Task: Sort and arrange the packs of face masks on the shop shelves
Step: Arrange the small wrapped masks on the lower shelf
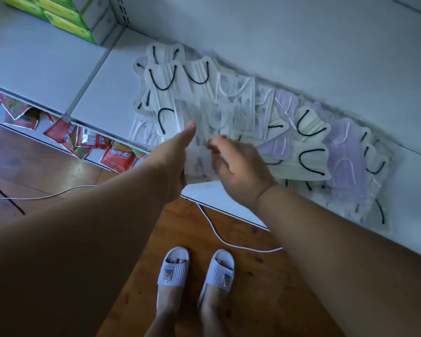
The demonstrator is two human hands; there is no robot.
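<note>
Right hand point(238, 166) fingertips motion-blurred, grip unclear; left hand point(173, 156) fingers hidden behind mask packs point(199, 152).

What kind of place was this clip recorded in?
Most likely a small shop. White metal shelving holds loose packs of face masks, stacked green boxes sit on a neighbouring shelf, and red packets fill the shelf beneath.

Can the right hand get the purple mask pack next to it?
Probably yes. The right hand hovers over the shelf beside the purple mask pack, which lies near the pile's top; only neighbouring packs overlap its edges.
</note>
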